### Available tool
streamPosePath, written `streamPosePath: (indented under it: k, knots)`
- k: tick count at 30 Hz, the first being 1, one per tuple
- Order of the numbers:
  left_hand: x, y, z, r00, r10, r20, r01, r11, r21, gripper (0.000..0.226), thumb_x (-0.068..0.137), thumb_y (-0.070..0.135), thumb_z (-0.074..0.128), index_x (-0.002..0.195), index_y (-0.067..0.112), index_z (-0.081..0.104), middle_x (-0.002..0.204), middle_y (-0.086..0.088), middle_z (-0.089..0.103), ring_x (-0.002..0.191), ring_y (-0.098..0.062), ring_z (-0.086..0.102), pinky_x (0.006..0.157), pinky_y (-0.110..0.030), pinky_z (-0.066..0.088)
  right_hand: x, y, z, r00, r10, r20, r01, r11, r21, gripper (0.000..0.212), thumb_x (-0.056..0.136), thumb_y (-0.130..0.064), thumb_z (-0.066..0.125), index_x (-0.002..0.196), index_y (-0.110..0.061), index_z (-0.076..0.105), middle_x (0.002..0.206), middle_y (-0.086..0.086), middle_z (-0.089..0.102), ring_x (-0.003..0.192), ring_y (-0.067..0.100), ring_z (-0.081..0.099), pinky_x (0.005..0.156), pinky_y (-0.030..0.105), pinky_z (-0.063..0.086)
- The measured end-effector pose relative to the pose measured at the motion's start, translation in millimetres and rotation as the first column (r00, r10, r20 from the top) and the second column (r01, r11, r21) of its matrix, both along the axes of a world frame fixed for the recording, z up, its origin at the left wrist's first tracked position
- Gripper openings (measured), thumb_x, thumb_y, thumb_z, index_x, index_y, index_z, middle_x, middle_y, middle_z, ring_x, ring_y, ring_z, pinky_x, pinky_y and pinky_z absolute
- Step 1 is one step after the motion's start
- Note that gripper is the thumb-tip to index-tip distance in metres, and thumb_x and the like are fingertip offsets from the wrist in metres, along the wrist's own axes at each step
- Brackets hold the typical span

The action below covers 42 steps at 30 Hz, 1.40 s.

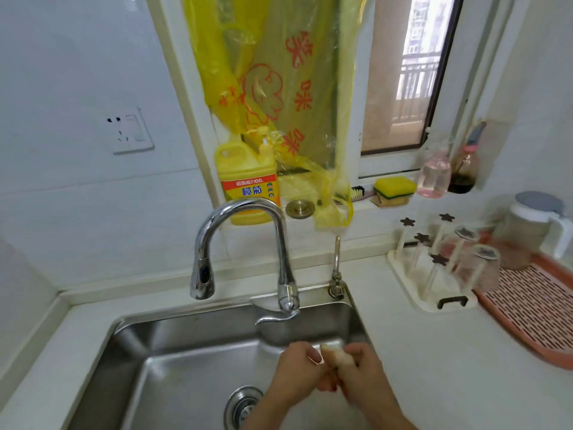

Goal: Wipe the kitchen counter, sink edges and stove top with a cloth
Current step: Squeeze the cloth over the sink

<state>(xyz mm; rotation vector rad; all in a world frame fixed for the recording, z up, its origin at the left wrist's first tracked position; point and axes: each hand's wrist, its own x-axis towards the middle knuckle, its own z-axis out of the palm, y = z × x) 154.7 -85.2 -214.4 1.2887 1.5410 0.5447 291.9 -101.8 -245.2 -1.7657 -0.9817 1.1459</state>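
Both hands meet over the sink (pixel 173 346), above its right half and just right of the drain (pixel 243 406). The left hand (pixel 297 377) and the right hand (pixel 362 377) are curled closed on a small pale cloth (pixel 336 355), bunched into a wad between them. Only its top end shows, poking out between the left fingertips and the right knuckles; the rest is hidden inside the two grips. The cloth hangs over the basin, clear of the steel and of the bench (pixel 449 352).

Behind the hands, the chrome tap (pixel 245 243) arches up from the sink's back edge, its spout head hanging to the left and its lever pointing forward. A thin second tap (pixel 336 268) stands just right of it.

On the bench to the right sits a white cup rack (pixel 431 274) with glasses upturned on its pegs, beside a pink slotted tray (pixel 533 311) that carries a jug (pixel 533 225).

Farther back, on the window ledge, stand a yellow detergent bottle (pixel 248 184), a metal plug (pixel 300 208), a brush (pixel 359 192), a yellow sponge (pixel 393 190) and two bottles (pixel 446 173). A yellow plastic bag (pixel 273 88) hangs over the window. A wall socket (pixel 131 131) sits on the left.
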Motion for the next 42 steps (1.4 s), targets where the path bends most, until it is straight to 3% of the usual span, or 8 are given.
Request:
streamPosePath:
  k: [8, 12, 18, 22, 27, 31, 37, 42]
  knots:
    - [-95.5, -13.4, 21.8, 0.995, 0.099, -0.022, -0.095, 0.987, 0.131, 0.016, 0.062, 0.016, 0.058, 0.059, 0.028, 0.068, 0.061, 0.005, 0.066, 0.065, -0.02, 0.071, 0.068, -0.04, 0.061, -35.0, -18.9, 47.2, 0.956, -0.102, 0.277, 0.091, 0.995, 0.051, 0.009, 0.08, -0.02, 0.072, 0.073, -0.017, 0.068, 0.077, 0.004, 0.071, 0.076, 0.023, 0.063, 0.071, 0.033, 0.047]
    - [-124.8, -21.3, 39.9, 0.992, 0.122, 0.045, -0.129, 0.962, 0.24, 0.021, 0.073, 0.004, 0.06, 0.067, 0.023, 0.062, 0.071, 0.002, 0.065, 0.064, -0.022, 0.069, 0.065, -0.039, 0.06, -57.1, -19.0, 55.7, 0.942, -0.301, -0.147, 0.292, 0.953, -0.081, 0.006, 0.077, -0.004, 0.071, 0.076, 0.0, 0.067, 0.073, 0.016, 0.066, 0.059, 0.027, 0.059, 0.053, 0.032, 0.049]
    - [-155.4, -35.1, 53.8, 0.998, -0.054, 0.031, 0.044, 0.962, 0.268, 0.022, 0.078, 0.002, 0.061, 0.074, 0.024, 0.06, 0.076, -0.003, 0.063, 0.069, -0.025, 0.069, 0.068, -0.039, 0.055, -89.3, -32.4, 63.8, 0.871, -0.072, -0.485, -0.053, 0.969, -0.239, 0.025, 0.068, 0.003, 0.069, 0.091, 0.01, 0.074, 0.074, 0.016, 0.067, 0.038, 0.013, 0.047, 0.033, 0.018, 0.032]
    - [-169.3, -40.4, 66.5, 0.981, -0.181, -0.073, 0.192, 0.963, 0.189, 0.008, 0.079, 0.021, 0.068, 0.084, 0.023, 0.063, 0.079, 0.001, 0.067, 0.065, -0.017, 0.069, 0.075, -0.042, 0.057, -102.0, -34.1, 93.9, 0.925, 0.19, -0.329, -0.233, 0.968, -0.096, 0.02, 0.088, -0.001, 0.058, 0.084, 0.005, 0.076, 0.075, 0.018, 0.06, 0.047, 0.013, 0.04, 0.042, 0.02, 0.026]
    - [-163.3, -14.2, 129.4, 0.96, -0.107, -0.259, 0.205, 0.898, 0.389, 0.054, 0.081, 0.052, 0.065, 0.131, 0.035, 0.052, 0.118, 0.005, 0.06, 0.105, -0.015, 0.061, 0.092, -0.035, 0.049, -102.5, 2.8, 180.5, 0.874, 0.466, -0.14, -0.451, 0.884, 0.125, 0.019, 0.092, -0.018, 0.063, 0.094, -0.005, 0.076, 0.087, 0.027, 0.07, 0.069, 0.027, 0.059, 0.063, 0.033, 0.046]
    - [-149.8, 23.3, 188.7, 0.99, -0.109, -0.087, 0.139, 0.845, 0.517, 0.009, 0.085, 0.019, 0.064, 0.078, 0.016, 0.069, 0.074, -0.001, 0.071, 0.06, -0.012, 0.063, 0.067, -0.039, 0.056, -95.0, 40.9, 250.7, 0.852, 0.521, 0.057, -0.518, 0.822, 0.236, 0.017, 0.092, -0.015, 0.065, 0.096, -0.002, 0.074, 0.073, 0.016, 0.061, 0.056, 0.015, 0.051, 0.049, 0.024, 0.039]
    - [-142.1, 75.3, 254.5, 0.995, -0.002, -0.104, 0.068, 0.776, 0.627, 0.023, 0.087, 0.024, 0.064, 0.065, 0.018, 0.059, 0.056, 0.0, 0.063, 0.046, -0.014, 0.054, 0.055, -0.029, 0.046, -70.3, 82.8, 317.6, 0.851, 0.334, 0.405, -0.486, 0.793, 0.368, 0.004, 0.084, -0.009, 0.073, 0.08, -0.01, 0.072, 0.063, 0.001, 0.065, 0.056, 0.009, 0.055, 0.054, 0.023, 0.045]
    - [-122.6, 111.8, 304.1, 0.976, -0.03, -0.215, 0.168, 0.729, 0.663, 0.05, 0.076, 0.064, 0.067, 0.073, 0.015, 0.059, 0.069, 0.01, 0.065, 0.072, -0.015, 0.06, 0.063, -0.032, 0.042, -53.5, 130.8, 343.3, 0.894, -0.061, 0.444, -0.275, 0.708, 0.651, 0.01, 0.083, -0.016, 0.066, 0.074, -0.014, 0.071, 0.069, 0.002, 0.068, 0.067, 0.015, 0.057, 0.064, 0.03, 0.045]
